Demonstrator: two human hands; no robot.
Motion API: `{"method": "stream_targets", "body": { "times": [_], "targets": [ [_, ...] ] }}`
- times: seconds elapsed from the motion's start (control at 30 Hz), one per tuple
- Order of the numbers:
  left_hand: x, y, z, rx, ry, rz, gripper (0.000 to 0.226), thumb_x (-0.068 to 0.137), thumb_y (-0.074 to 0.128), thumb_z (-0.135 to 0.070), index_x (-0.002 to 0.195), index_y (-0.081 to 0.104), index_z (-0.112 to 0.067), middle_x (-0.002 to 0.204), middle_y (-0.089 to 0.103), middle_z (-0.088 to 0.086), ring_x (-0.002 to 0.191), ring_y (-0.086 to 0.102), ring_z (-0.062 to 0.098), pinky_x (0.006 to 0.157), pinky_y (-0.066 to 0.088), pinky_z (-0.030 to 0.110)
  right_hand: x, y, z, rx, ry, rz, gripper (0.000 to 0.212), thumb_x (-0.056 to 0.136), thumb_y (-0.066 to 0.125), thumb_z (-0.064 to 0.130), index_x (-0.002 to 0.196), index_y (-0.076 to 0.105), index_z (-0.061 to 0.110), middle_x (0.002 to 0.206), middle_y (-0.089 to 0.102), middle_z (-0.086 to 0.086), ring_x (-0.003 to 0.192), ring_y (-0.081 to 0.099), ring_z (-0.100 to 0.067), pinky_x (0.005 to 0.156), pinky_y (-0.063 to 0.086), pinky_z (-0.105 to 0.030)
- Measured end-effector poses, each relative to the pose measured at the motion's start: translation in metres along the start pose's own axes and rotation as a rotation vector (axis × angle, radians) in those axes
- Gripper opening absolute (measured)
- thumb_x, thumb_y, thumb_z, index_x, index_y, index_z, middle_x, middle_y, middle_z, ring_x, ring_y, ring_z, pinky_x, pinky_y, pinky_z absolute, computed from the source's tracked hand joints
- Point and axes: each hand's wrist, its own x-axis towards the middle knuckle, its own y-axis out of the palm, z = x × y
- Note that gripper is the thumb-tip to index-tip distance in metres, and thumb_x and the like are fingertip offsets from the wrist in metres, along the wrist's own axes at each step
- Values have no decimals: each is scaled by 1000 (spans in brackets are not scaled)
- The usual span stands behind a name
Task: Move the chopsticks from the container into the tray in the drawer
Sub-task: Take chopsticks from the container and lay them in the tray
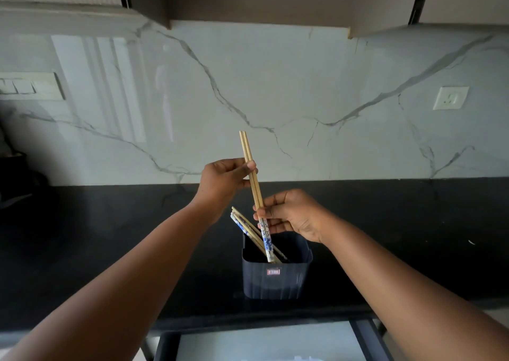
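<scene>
Step in hand: pulling 1 pair of chopsticks (252,172) out of the dark container (276,279), which sits on the black table (110,223). Left hand (224,180) pinches the pair on the bare wood upper part, fingers (249,165) closed around both sticks. Right hand (293,214) grips lower down, just where the blue-white patterned section starts, fingers closed on the same pair. The pair's long axis is near vertical, top tilted slightly left toward the wall, plain ends up, patterned ends down inside the container mouth. So not clear of the rim yet, by my read. 3 or so remaining chopsticks (246,230) lean left in the container, crossing close to the held pair. Drawer (264,341) is open below the table edge; tray inside is barely visible, can't tell its compartments. Next move likely needs a straight lift along the axis to avoid dragging the leaners, then rotate to horizontal to lay in the drawer.
</scene>
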Motion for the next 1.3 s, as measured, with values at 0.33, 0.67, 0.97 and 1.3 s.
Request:
{"method": "stream_targets", "body": {
  "times": [0.33, 0.67, 0.97, 1.3],
  "targets": [
    [-48, -85, 123, 458, 37, -228, 51, 84, 41, -74, 102, 73, -39, 91, 74, 8, 95, 68, 21, 89, 51, 37, -55, 19, -132, -473, 102, 50, 6, 76, 81, 18, 79, 76, 16, 78, 75, -8, 69, 59, -5, 67, 50, -27],
    [-102, -75, 231, 1498, -217, 244, 77, 93, 19, -66, 154, 10, -21, 163, 2, 2, 149, -4, 24, 120, -1, 45, -95, 30, -253, -1163, 235, 355, 30, 86, 51, 9, 59, 41, 20, 62, 42, 6, 69, 46, -21, 60, 33, -32],
    [-104, -76, 234, 1554, -167, 216, 77, 91, 11, -68, 154, 11, -24, 163, 5, 0, 149, -1, 21, 120, 0, 43, -84, 49, -291, -1462, 332, 498, 20, 77, 59, -9, 74, 58, 11, 67, 40, 3, 80, 62, -22, 59, 42, -25],
    [-103, -80, 238, 1558, -148, 207, 80, 88, 4, -72, 154, 9, -27, 163, 5, -1, 149, -2, 20, 119, 0, 44, -78, 48, -315, -1428, 304, 579, 30, 80, 59, -9, 103, 61, 11, 95, 63, -5, 96, 66, -26, 71, 48, -30]
  ]
}}
